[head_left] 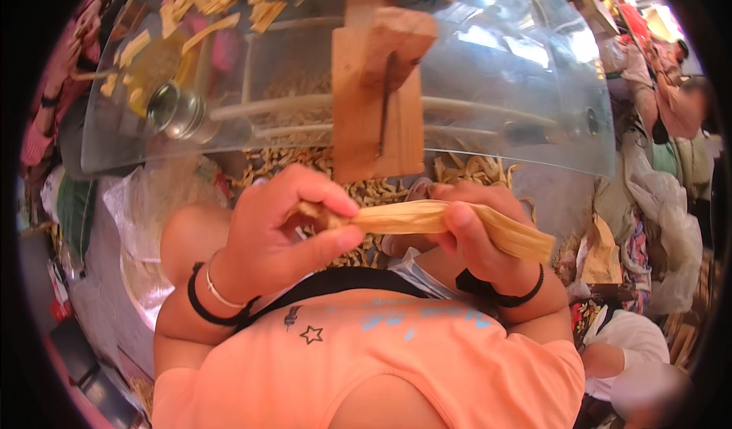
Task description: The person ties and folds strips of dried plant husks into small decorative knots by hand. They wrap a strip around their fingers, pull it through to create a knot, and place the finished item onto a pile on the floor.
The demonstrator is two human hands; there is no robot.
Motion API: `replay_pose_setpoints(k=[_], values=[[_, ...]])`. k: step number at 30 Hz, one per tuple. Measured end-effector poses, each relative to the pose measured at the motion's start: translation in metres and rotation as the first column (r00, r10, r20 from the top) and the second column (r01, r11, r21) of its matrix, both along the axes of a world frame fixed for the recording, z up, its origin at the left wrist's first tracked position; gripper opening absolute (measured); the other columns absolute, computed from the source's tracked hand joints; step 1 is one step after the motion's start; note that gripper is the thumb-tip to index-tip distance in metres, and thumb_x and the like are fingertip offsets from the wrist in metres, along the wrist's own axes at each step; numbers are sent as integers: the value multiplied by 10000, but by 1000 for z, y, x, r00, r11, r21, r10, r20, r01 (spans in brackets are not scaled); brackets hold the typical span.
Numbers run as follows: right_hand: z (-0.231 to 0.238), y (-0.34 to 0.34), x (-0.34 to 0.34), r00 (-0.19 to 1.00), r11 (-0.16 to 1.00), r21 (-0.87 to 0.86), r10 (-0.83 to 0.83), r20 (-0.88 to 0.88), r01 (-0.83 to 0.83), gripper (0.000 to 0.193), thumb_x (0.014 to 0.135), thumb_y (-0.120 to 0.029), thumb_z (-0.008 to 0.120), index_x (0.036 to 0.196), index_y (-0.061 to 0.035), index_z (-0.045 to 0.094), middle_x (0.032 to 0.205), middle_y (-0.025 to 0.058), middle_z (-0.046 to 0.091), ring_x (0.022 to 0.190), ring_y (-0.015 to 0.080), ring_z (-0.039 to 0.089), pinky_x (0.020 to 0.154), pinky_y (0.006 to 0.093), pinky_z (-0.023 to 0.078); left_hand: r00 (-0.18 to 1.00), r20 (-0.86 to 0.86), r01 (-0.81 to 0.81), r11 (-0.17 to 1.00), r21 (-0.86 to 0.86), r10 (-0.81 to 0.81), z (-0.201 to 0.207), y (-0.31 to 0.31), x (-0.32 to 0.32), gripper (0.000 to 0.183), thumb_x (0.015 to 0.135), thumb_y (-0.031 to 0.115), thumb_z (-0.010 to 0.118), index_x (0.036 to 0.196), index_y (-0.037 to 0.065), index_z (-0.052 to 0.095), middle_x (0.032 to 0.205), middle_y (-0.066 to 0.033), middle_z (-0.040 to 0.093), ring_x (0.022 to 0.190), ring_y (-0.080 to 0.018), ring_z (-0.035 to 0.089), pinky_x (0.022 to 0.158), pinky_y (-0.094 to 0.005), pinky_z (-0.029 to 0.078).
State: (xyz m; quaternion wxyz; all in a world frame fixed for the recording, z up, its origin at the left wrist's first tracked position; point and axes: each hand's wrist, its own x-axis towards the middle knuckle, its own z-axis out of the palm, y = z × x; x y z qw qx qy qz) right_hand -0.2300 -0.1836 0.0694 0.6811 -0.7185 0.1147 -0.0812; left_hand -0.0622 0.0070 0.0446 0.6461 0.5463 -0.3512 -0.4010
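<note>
Left hand (pixel 267 235): thumb and fingers pinched shut on the near end of one pale yellow husk strip (pixel 450 227). Right hand (pixel 476 235): curled closed around its middle (strip flat, fibrous, far end jutting rightward). Beyond the strip: one upright wooden block (pixel 377 101), one curved clear shield (pixel 518 71), many husk scraps (pixel 374 193) on the floor.

Clear curved plastic shield (pixel 526 71) on a wooden post (pixel 377 101), husk scraps (pixel 366 189) below, bright daylight.

My pale yellow husk (pixel 450 223) is faintly streaked; my wristbands (pixel 200 307) are black, my shirt (pixel 381 368) orange, the wooden block (pixel 377 101) at twelve o'clock tan.
</note>
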Motion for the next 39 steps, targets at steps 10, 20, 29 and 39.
replay_pose_setpoints(k=[10,20,29,39], values=[[-19,-36,0,941,743,646,-71,332,-172,301,1045,-182,389,1252,15,483,927,97,589,923,190,582,814,326,463,987,158,-40,999,13,37,-10,-11,-11,277,842,86,755,1025,33,555,904,-31,587,763,-64,561,641,-209,461],[-45,17,-4,725,723,68,689,2,-688,173,952,-171,549,894,-9,566,696,155,568,588,280,539,568,360,452,621,779,242,923,-298,88,-11,-25,-42,335,786,125,780,1042,60,574,820,-63,604,695,-243,570,599,-330,462],[-10,26,12,991,899,439,52,-122,7,215,1024,-210,522,1040,-11,602,894,13,597,808,90,536,737,249,462,811,550,-68,966,-251,200,-10,-16,-35,182,812,57,750,923,37,608,747,-67,632,603,-163,604,508,-262,461],[-5,15,4,967,884,396,207,148,-249,120,922,-18,644,1026,-5,585,970,46,611,929,121,574,847,276,463,933,353,47,944,-326,75,-14,-22,-24,400,715,-3,676,1096,22,557,1012,-142,602,938,-281,568,841,-356,469]])
